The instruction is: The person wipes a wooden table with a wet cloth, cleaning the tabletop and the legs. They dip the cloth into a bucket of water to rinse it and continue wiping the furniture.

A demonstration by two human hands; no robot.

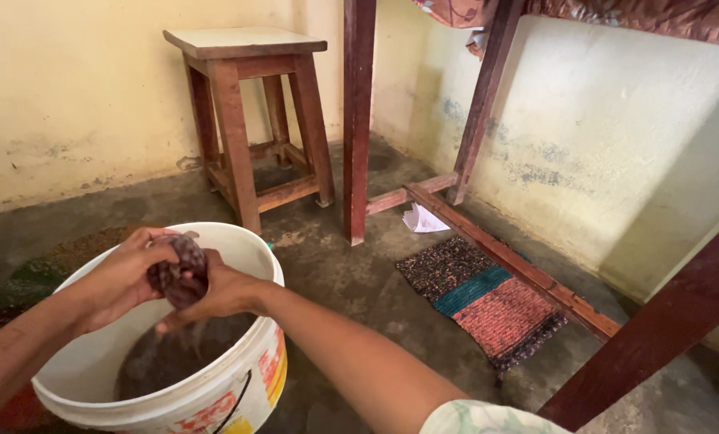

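White plastic bucket (pixel 247 378) at lower left holds dark water; above it your left hand (pixel 122 277) and right hand (pixel 223 293) both clench a wet dark cloth (pixel 178 269); wooden stool (pixel 251 104) stands upper left.

White bucket (pixel 251 241) — dark mottled cloth (pixel 178 273); woven mat (pixel 480 297) banded black, teal, red — reddish-brown stool (pixel 247 96).

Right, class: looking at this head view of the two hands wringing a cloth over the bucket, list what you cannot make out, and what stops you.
- Cloth: its full shape, bunched between the left hand and right hand.
- Bucket: its base, cut off by the bottom edge; anything under the dark water.
- Table top: cut off by the upper edge, only the legs show.
- White scrap on the floor: too small to identify.
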